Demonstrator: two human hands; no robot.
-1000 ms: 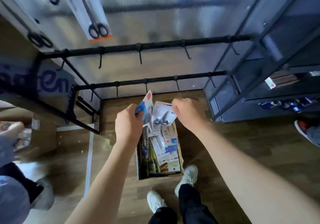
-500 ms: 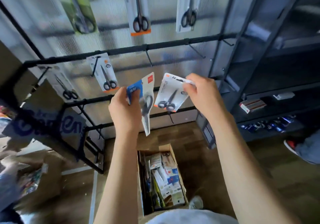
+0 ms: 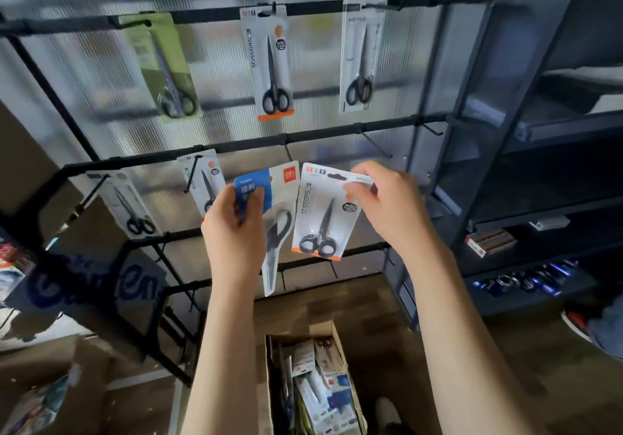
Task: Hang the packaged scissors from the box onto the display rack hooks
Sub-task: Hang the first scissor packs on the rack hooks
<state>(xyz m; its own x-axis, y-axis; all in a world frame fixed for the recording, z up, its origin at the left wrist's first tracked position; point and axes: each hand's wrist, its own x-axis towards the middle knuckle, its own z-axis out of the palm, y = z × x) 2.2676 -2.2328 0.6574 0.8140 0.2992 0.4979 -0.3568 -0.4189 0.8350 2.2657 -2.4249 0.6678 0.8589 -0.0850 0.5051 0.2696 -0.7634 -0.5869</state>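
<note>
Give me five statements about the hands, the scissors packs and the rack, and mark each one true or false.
1. The left hand holds a pack with a blue top. True.
2. The right hand is empty. False: it pinches the top of a white scissors pack.
3. Three packs hang on the rack's top bar. True.
4. The white pack in the right hand's grip is already on a hook. False: it is held in the air, in front of the rack.
5. The cardboard box on the floor is empty. False: packs lie in it.
</note>
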